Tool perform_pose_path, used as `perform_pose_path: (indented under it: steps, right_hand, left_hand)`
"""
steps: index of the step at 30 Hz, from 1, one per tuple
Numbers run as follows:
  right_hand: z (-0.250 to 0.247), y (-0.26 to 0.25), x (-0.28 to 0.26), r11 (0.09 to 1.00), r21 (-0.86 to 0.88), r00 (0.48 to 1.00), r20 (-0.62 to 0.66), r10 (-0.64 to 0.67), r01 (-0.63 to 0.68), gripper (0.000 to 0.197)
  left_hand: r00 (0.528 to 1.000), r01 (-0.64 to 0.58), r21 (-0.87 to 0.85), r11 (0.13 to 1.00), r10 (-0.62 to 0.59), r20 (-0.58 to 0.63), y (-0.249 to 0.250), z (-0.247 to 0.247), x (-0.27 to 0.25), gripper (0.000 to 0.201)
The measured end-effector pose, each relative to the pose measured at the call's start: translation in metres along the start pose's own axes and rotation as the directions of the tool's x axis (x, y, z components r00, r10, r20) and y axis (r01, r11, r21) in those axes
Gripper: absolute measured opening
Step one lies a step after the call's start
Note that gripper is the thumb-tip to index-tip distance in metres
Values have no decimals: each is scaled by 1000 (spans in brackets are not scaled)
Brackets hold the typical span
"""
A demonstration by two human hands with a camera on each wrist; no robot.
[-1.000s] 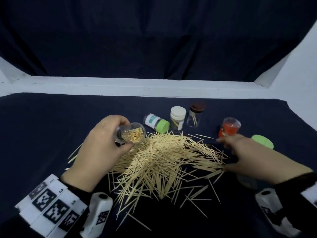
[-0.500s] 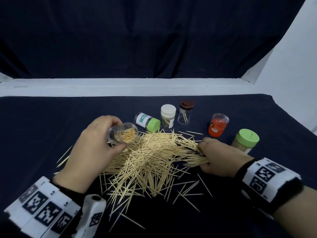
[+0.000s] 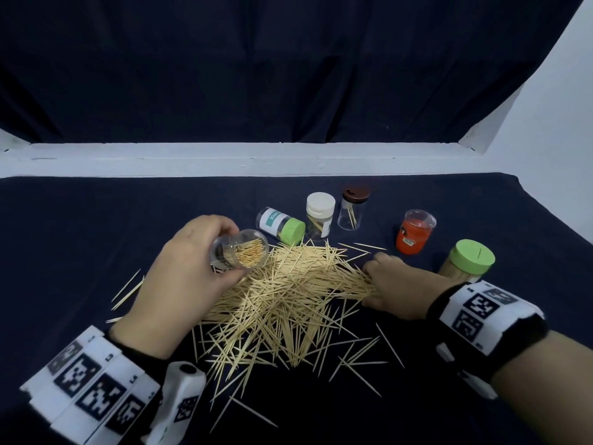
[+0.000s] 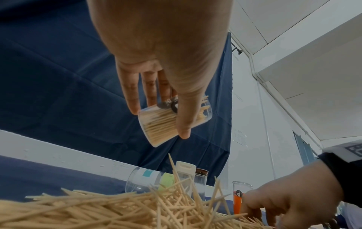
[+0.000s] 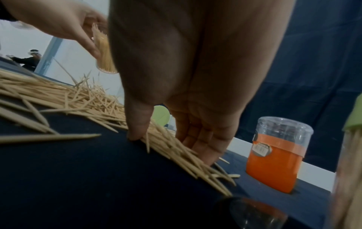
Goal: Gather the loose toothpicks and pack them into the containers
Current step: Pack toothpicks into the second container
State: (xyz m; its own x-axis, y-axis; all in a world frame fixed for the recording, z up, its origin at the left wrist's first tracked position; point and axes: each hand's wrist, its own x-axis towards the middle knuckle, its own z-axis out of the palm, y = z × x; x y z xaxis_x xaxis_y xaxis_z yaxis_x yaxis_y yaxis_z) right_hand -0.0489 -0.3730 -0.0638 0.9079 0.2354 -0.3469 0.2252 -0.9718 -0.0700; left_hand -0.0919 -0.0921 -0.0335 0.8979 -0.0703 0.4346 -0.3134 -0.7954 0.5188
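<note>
Left hand (image 3: 179,277) grips clear open jar (image 3: 240,253), part-filled with toothpicks, tilted, raised over pile edge; loose toothpick pile (image 3: 282,300) between hands on dark cloth (image 3: 80,226); right hand (image 3: 401,289) thumb and fingers pinching bunch at pile's right edge; orange container (image 3: 414,232) just beyond right hand

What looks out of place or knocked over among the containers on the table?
One clear plastic container with a light green cap and white label lies on its side at the far edge of the heap of loose wooden toothpicks, while the white-capped container and brown-capped container beside it stand upright.
</note>
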Motion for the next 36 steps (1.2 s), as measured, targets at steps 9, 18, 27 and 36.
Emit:
perform_pose_path:
  steps: [9, 18, 27, 36]
  right_hand:
    - [9, -4, 0, 996, -69, 998, 1, -63, 63, 32]
    - [17, -12, 0, 972, -236, 997, -75, -16, -2, 27]
    - [-5, -21, -6, 988, -149, 998, -37, -57, 50, 26]
    - [-45, -51, -12, 960, -60, 928, -248, -280, 273, 7]
  left_hand:
    - [1000, -18, -15, 1000, 18, 8, 2, 1, 0, 44]
    - [1000, -14, 1, 1000, 14, 25, -2, 4, 2, 44]
    - [998, -2, 18, 1000, 1, 59, -4, 6, 4, 41]
    - [996, 45, 22, 999, -47, 72, -1, 5, 4, 39]
